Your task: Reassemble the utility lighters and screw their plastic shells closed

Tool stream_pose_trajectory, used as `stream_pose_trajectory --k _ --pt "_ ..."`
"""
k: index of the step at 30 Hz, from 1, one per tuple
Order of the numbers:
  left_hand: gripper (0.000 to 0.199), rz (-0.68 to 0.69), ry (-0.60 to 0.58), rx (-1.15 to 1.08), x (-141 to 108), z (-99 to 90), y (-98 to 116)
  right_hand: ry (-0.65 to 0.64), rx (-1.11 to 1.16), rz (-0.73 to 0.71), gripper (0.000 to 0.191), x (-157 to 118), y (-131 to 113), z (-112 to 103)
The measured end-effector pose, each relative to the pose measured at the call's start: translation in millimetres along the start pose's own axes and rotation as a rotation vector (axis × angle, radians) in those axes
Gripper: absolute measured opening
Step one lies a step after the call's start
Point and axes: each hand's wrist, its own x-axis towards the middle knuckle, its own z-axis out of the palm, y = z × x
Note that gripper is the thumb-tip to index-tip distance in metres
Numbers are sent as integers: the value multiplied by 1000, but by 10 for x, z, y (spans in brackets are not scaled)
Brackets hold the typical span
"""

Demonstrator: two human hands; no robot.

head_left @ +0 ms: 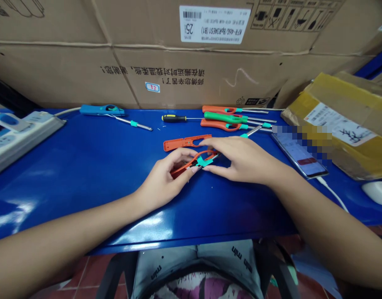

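My left hand (162, 178) is closed around the orange handle of an opened gas lighter (179, 169), held just above the blue tabletop. A teal trigger piece (204, 161) sits in the handle's loop. From the right, my right hand (245, 160) pinches the lighter's front end by the metal tube; its fingertips partly hide that end. Just behind my hands lies a loose orange handle half (175, 143), its hollow inside facing up. My right fingers overlap its right end in the view.
Behind lie a yellow-black screwdriver (173, 118), a blue lighter (100, 110), and several orange and green lighters (220, 117). A power strip (25, 131) stands left. At right are a charging phone (302, 155), a taped carton (358, 104) and a white mouse (377, 192). A large cardboard box (166, 58) walls the back.
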Motion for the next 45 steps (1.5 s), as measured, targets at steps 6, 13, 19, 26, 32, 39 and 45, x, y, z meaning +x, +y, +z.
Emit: stream_pose_trajectory --k 6,13,19,26,32,39,45 --pt "25 22 -17 25 -12 -6 10 -44 47 -60 34 -11 29 4" --pt "25 46 -24 34 -23 -9 -4 -50 28 -65 29 -9 50 -11" --pt "27 15 -66 35 -3 -26 -11 -55 23 -75 29 1 75 22" --pt "36 -68 -191 -7 45 -80 55 -30 28 -106 28 -2 86 31" --pt "27 -71 -187 -56 60 -85 67 -20 41 -130 30 2 80 34" --pt "26 -104 -181 -61 64 -98 91 -33 35 -140 29 -11 86 20" --pt "27 -90 -156 -109 61 -81 44 10 141 -116 41 -6 17 37"
